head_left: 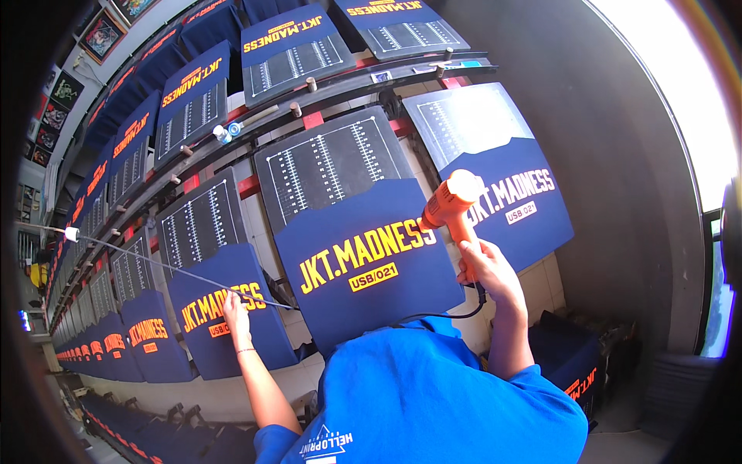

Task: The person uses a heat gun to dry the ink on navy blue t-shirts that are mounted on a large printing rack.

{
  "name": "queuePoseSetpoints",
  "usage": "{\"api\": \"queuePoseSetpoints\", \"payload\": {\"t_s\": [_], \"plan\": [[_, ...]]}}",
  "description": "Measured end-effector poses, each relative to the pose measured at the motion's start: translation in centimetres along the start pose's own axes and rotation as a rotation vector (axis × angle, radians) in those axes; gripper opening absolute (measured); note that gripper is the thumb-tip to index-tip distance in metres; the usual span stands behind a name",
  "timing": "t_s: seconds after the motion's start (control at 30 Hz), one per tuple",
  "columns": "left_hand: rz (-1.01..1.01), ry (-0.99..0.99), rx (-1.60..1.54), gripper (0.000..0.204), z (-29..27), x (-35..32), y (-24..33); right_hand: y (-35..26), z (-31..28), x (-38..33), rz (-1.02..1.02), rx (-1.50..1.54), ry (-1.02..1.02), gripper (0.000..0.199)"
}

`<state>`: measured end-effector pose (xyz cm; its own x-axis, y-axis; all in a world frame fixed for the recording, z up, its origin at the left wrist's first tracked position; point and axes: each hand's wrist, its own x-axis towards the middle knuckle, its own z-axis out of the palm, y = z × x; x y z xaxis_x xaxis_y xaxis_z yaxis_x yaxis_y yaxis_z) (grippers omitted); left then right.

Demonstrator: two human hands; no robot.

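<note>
My right hand (491,272) is wrapped round the handle of an orange heat gun (454,203). Its dark nozzle points left, over the right end of the yellow lettering on a navy shirt panel (371,298). From the handle's base a black cord (457,315) loops down and left in front of my blue shirt. To the left, my left hand (236,313) is closed at a thin grey cord (166,267) stretched across the view. The fingers seem to pinch it, above another navy shirt (224,340) with yellow print.
Black boards with white rulers (332,158) carry printed navy shirts in long rows. A dark rail (270,122) with pegs runs between rows, bearing a small bottle (222,134). A white connector (72,233) hangs on the grey cord. A grey wall (610,193) stands at right.
</note>
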<state>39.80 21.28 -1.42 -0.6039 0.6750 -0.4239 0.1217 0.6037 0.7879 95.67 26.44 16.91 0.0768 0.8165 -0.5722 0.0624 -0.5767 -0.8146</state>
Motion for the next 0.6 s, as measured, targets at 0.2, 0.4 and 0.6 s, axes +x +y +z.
{"api": "queuePoseSetpoints", "payload": {"t_s": [0.2, 0.4, 0.6], "plan": [[0.316, 0.448, 0.625, 0.045, -0.4, -0.5, -4.0, 0.7, -0.1, 0.6, -0.018, -0.058, -0.022, 0.034], [0.146, 0.511, 0.879, 0.063, -1.3, 0.6, -8.6, 0.5, 0.5, 1.5, -0.040, -0.067, -0.038, 0.037], [0.261, 0.444, 0.919, 0.065, 1.1, -0.3, -9.0, 0.0, 1.3, 1.5, -0.057, -0.097, -0.038, 0.038]]}}
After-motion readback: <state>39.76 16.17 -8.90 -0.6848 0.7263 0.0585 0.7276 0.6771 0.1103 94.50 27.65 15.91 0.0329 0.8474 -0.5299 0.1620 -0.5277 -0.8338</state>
